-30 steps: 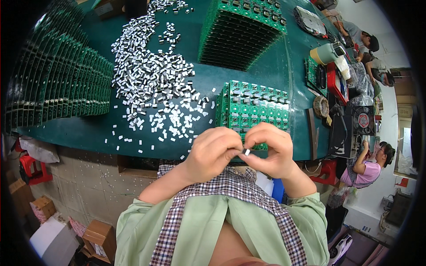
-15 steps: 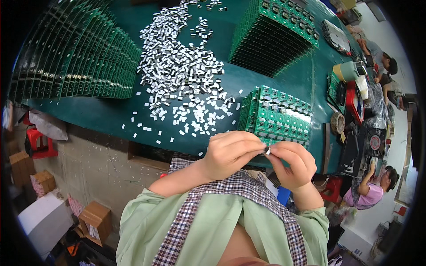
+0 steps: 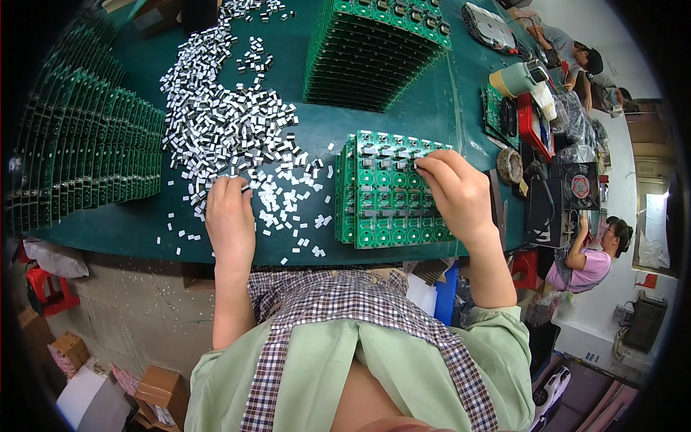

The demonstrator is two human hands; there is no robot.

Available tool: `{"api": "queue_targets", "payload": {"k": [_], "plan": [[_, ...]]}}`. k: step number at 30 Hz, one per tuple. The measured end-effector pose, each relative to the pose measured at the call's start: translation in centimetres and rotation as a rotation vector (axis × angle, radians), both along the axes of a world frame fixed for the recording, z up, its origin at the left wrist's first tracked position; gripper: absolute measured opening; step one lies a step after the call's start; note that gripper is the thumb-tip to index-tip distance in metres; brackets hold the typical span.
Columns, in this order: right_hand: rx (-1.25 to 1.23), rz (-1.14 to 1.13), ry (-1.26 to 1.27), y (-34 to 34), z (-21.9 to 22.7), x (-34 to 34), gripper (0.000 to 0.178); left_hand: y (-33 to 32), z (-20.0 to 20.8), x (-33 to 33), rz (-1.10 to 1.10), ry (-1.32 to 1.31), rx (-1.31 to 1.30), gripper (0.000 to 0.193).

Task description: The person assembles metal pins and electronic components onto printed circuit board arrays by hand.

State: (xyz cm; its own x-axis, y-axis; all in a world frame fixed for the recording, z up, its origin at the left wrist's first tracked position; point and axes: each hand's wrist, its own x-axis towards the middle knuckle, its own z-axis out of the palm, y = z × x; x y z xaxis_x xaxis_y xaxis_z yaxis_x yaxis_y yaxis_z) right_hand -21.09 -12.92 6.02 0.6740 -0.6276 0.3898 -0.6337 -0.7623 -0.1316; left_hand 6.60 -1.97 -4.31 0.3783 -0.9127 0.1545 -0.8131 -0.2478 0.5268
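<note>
A large heap of small rectangular blocks [image 3: 216, 108], white on one face and black on the sides, spreads over the table. My left hand [image 3: 230, 223] reaches into the heap's near edge, fingers bent down and closed, with one block [image 3: 245, 189] at the fingertips. To the right lies a short stack of green circuit board panels [image 3: 396, 198], with rows of round outlines and dark components. Over the top panel's upper right part, my right hand [image 3: 461, 191] pinches a small block [image 3: 417, 164] against the board; the fingers partly hide it.
A tall stack of green panels [image 3: 374, 65] stands beyond. More panels [image 3: 93, 144] stand in rows at the left. Toward the right are a red tray [image 3: 533, 126], a tape roll [image 3: 509, 165] and a black fan [image 3: 579, 186]. Other people sit along the right side.
My hands were together in front of the panel stack, handling a small block. They have parted: the left went to the heap, the right to the top panel. The view has shifted too.
</note>
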Motion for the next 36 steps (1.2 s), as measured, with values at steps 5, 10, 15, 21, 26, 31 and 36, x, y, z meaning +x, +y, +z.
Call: {"api": "queue_targets", "payload": {"k": [5, 10, 15, 21, 26, 31, 36], "plan": [[0.015, 0.005, 0.032, 0.1, 0.3, 0.0, 0.015, -0.2, -0.5, 0.8, 0.043, 0.101, -0.071, 0.017], [-0.019, 0.036, 0.044, 0.2, 0.1, -0.1, 0.016, -0.1, 0.6, 0.6, 0.049, 0.283, -0.114, 0.022], [0.063, -0.024, -0.031, 1.9, 0.9, 1.0, 0.023, 0.3, 3.4, -1.6, -0.296, 1.522, -0.214, 0.037], [0.7, 0.176, -0.357, 4.5, 2.6, 3.7, 0.035, -0.5, 7.1, -4.5, -0.596, 1.697, 0.014, 0.048], [0.678, 0.269, -0.398, 4.3, 1.1, 3.4, 0.022, -0.6, 6.8, -5.5, -0.567, 1.49, 0.039, 0.049], [0.457, 0.319, -0.453, 5.3, 0.5, 3.3, 0.022, 0.0, 6.0, -6.0, -0.515, 1.515, -0.056, 0.041], [0.431, 0.246, -0.638, 5.9, 0.2, 2.9, 0.022, 0.1, 6.1, -6.7, -0.561, 1.433, -0.205, 0.017]]}}
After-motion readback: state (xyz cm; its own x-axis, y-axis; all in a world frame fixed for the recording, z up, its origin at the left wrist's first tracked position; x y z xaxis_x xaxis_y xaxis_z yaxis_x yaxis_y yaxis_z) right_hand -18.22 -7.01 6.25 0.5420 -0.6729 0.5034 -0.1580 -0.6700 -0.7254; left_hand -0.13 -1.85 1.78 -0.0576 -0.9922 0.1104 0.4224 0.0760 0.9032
